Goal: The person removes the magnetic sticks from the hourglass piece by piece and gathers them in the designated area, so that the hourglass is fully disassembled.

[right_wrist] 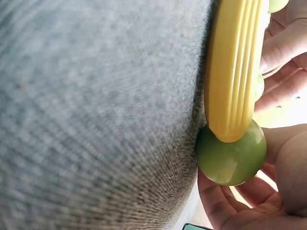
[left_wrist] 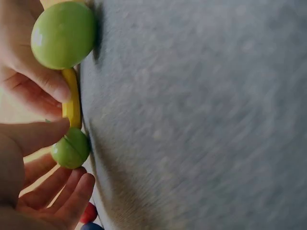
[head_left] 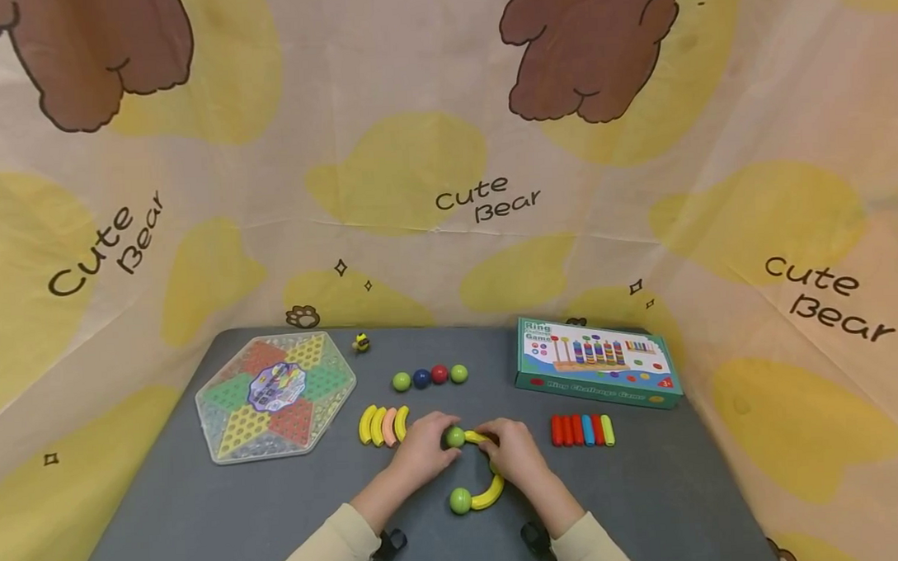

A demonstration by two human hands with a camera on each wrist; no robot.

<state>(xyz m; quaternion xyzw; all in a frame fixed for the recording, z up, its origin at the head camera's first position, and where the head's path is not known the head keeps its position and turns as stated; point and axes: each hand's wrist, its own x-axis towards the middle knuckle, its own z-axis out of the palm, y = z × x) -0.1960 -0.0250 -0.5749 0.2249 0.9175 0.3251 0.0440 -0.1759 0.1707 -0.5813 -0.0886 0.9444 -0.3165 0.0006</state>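
My left hand (head_left: 425,450) holds a green ball (head_left: 455,436) between thumb and fingers, just above the dark table. A yellow curved stick (head_left: 475,436) meets that ball, and my right hand (head_left: 516,451) pinches this stick. In the right wrist view, another green ball (right_wrist: 232,153) sits by the right hand at the end of a second yellow curved stick (right_wrist: 233,67). That second stick curves round on the table to a third green ball (head_left: 460,500). In the left wrist view, the right thumb lies against the first yellow stick (left_wrist: 72,103), beside the held green ball (left_wrist: 70,149).
Behind the hands lie a row of coloured balls (head_left: 440,374) and several curved sticks (head_left: 378,426). Short straight sticks (head_left: 577,430) lie to the right, below a Ring Challenge Game box (head_left: 594,383). A hexagonal game board (head_left: 235,441) and a small bee figure (head_left: 360,342) are left.
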